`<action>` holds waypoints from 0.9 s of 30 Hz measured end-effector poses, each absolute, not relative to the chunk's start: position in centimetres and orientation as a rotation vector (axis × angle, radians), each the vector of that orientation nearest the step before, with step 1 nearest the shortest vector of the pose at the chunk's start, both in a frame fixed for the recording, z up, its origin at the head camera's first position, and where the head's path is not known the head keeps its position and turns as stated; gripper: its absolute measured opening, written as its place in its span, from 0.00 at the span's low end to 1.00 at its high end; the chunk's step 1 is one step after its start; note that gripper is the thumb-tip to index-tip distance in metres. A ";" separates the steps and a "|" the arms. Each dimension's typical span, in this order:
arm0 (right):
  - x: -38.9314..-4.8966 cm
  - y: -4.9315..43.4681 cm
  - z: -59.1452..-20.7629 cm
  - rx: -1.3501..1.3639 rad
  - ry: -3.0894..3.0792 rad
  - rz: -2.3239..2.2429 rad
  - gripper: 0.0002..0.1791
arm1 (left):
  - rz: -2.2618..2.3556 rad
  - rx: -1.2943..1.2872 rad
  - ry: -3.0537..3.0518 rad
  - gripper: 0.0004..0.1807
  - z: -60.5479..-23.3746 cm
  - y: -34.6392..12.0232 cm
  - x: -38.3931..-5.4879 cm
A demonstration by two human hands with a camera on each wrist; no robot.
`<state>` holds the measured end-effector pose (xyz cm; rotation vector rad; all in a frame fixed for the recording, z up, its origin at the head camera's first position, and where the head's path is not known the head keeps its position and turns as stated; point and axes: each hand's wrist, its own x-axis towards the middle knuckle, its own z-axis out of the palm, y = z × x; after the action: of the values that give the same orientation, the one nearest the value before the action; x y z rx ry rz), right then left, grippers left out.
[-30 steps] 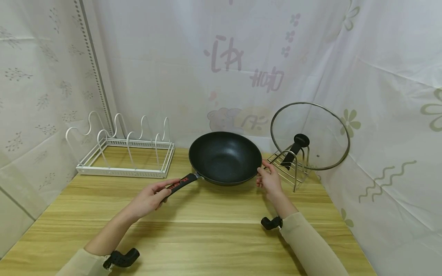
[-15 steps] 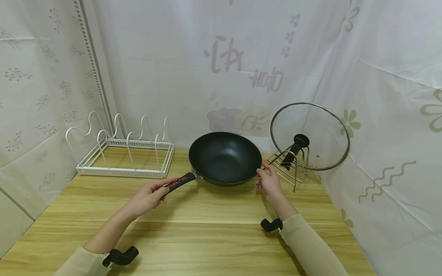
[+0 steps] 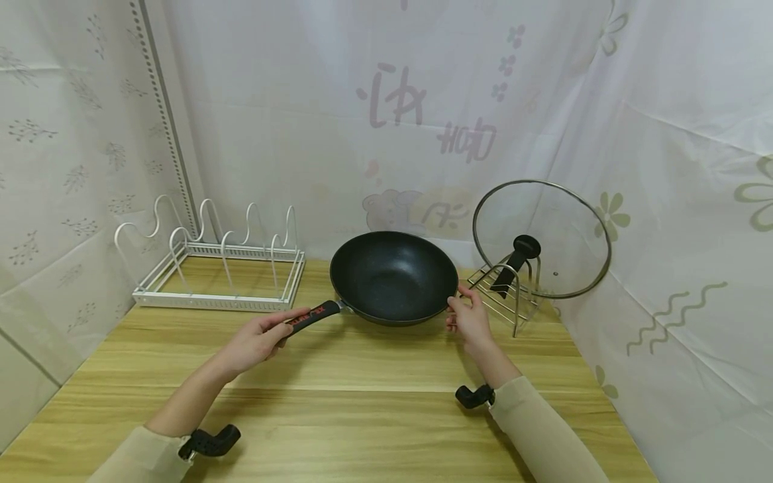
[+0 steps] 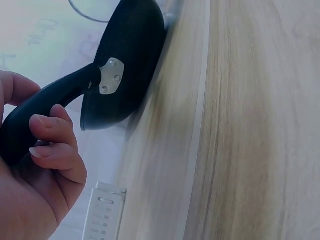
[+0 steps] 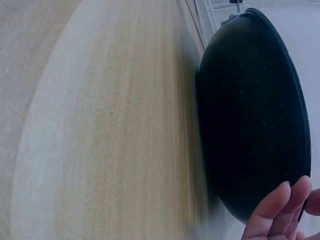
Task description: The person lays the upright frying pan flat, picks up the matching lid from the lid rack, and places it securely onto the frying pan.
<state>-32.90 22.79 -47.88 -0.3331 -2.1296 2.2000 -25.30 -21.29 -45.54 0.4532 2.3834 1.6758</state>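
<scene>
A black wok [image 3: 394, 276] sits on the wooden table in the middle of the head view, its bowl facing up. From its near left side a black handle [image 3: 313, 315] with red lettering slants toward the left hand [image 3: 253, 343], whose fingers and thumb hold it. In the left wrist view, a riveted metal bracket [image 4: 112, 76] joins handle and bowl, and fingers [image 4: 55, 131] curl round the handle. The right hand [image 3: 472, 322] pinches the wok's right rim. In the right wrist view, its fingertips [image 5: 272, 200] lie against the wok's dark outer wall.
A white rack [image 3: 211, 303] with several upright wire loops stands at the back left. At the right, a small metal wire stand [image 3: 516, 308] bears a glass lid [image 3: 568, 235] with a black knob. Patterned white curtains [image 3: 272, 134] enclose the table [image 3: 374, 416].
The left hand has shifted slightly up and left with the handle, which has swung a little and turned its lettering. The right hand stays at the rim, and the bowl remains in place.
</scene>
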 end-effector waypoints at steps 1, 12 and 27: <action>-32.8 22.8 -47.9 -0.331 -2.130 2.196 0.31 | 1.671 0.454 2.388 0.26 -45.5 -21.3 -25.4; -32.4 22.6 -47.8 -0.315 -2.139 2.180 0.32 | 1.630 0.432 2.410 0.26 -45.6 -21.9 -26.0; -32.3 22.4 -48.0 -0.309 -2.143 2.173 0.32 | 1.641 0.436 2.400 0.26 -45.5 -22.2 -26.4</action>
<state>-32.26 22.43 -47.95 -0.3094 -2.1425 2.1730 -26.39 -22.19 -45.50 0.4357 2.3998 1.6412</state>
